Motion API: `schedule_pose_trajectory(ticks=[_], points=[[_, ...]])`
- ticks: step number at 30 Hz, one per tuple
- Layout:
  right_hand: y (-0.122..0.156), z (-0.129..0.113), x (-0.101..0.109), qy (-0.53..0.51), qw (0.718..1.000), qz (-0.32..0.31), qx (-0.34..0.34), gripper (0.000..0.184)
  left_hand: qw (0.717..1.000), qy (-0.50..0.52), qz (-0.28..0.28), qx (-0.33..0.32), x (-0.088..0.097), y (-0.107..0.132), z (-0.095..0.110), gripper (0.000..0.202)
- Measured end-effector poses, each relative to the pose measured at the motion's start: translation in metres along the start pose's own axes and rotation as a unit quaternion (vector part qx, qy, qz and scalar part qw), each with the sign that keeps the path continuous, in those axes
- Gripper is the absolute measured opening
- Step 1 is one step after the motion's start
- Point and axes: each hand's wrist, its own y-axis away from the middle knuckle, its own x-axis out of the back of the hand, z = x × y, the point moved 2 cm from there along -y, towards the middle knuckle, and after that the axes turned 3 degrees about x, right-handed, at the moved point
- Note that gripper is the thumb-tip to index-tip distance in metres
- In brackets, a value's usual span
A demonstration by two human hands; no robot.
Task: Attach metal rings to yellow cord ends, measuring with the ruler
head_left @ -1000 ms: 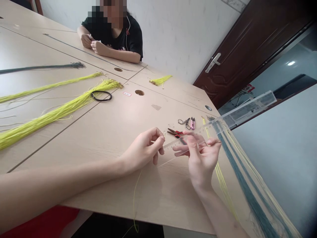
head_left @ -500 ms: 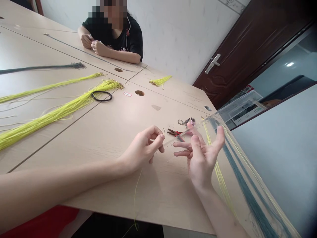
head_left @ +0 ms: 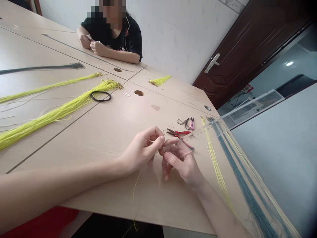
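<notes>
My left hand point(head_left: 143, 150) is closed in a pinch, with a small metal hook point(head_left: 163, 133) poking up from its fingertips. From beneath this hand a thin yellow cord point(head_left: 134, 198) hangs over the table's front edge. A long clear ruler point(head_left: 201, 131) slants up to the right from the fingertips of both hands. My right hand point(head_left: 182, 162) has its thumb and fingers drawn together around the ruler's near end, close against the left fingertips. Whether it also grips the cord is hidden. Red-handled pliers point(head_left: 179, 133) lie just beyond, partly seen through the ruler.
Folding scissors point(head_left: 183, 122) and pink snips point(head_left: 192, 123) lie past the pliers. Yellow cord bundles point(head_left: 56, 112) stretch along the left, one beside a black elastic band point(head_left: 101, 96). Blue-grey cords point(head_left: 237, 175) run along the right edge. A person point(head_left: 111, 36) sits opposite.
My right hand has moved left to my left fingertips, its spread fingers drawing in around the ruler's end. The ruler's far end reaches further right. My left hand keeps its pinch.
</notes>
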Motion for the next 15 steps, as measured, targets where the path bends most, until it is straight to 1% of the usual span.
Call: schedule_pose_trajectory(ticks=[3,5,7,9,12,15], points=[[0.0007,0.0003,0.0004,-0.005,1.0,0.0,0.003,0.015,1.0,0.019,-0.004,0.002,0.0005,-0.0007,-0.0007,0.02],[0.001,0.0007,0.0008,-0.007,1.0,-0.006,0.004,0.019,0.999,0.031,-0.007,0.003,0.0005,-0.0009,-0.0008,0.019],[0.0014,0.0013,0.0009,-0.012,1.0,-0.023,0.003,0.027,0.999,0.042,-0.011,0.004,0.0001,-0.0004,-0.0004,0.019],[0.0017,0.0017,0.0005,-0.015,0.999,-0.05,-0.009,0.03,0.999,0.051,-0.016,0.007,-0.0007,0.0006,0.0002,0.019],[0.0016,0.0007,-0.0007,-0.015,0.996,-0.08,-0.034,0.024,0.998,0.052,-0.02,0.021,-0.0013,0.0016,-0.0001,0.02],[0.0006,-0.0019,-0.0018,-0.021,0.997,-0.064,-0.036,0.018,0.998,0.046,-0.003,0.035,0.0004,-0.0004,-0.0017,0.018]])
